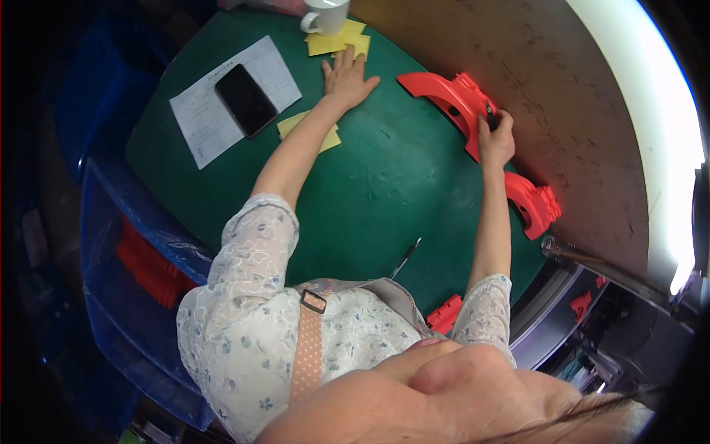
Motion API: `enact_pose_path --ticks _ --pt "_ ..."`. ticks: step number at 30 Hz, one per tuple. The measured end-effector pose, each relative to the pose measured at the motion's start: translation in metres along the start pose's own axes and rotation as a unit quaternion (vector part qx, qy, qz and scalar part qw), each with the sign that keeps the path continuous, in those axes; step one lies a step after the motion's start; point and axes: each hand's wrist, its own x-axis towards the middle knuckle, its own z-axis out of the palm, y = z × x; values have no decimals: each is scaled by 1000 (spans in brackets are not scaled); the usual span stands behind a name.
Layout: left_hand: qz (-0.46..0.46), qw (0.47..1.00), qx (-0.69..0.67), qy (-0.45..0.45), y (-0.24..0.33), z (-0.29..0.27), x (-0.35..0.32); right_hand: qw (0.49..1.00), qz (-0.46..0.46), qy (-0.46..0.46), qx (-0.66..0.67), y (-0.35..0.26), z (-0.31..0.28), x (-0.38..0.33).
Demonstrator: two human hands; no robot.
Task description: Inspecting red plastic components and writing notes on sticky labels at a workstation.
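Right hand point(495, 140) seemingly gripping red part point(451, 100) at mat edge; left hand point(346, 78) flat, open green mat point(384, 192) between

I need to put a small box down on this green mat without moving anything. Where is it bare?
The widest bare stretch of the green mat lies between the two forearms, from the left hand down to the pen. It is crowded at the far left with the paper sheet and phone, and along the right edge, where the right hand grips the red plastic part.

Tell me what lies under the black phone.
The black phone lies on a white printed sheet, which rests on the green mat. The part of the sheet beneath the phone is covered.
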Motion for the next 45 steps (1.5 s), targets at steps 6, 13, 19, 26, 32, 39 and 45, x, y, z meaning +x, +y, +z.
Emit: enact_pose_path --ticks 6,13,19,26,32,39,45 --pt "197 959 -192 66 50 -8 -25 999 22 -12 41 1 0 0" --pt "122 973 -190 44 88 12 -3 996 -25 38 75 -1 -8 -11" --pt "132 970 -191 66 85 20 -8 949 104 -65 292 6 -73 -84" --pt "203 858 -443 164 83 -7 -6 921 324 -70 204 65 -186 -221" --pt "164 905 -393 -5 94 -6 -12 883 455 -100 62 104 -239 -335" --pt "261 922 -271 89 105 -6 -94 881 394 -252 -74 50 -243 -387" --pt "328 893 -299 -71 134 -33 -261 896 315 -292 -117 58 -228 -406"
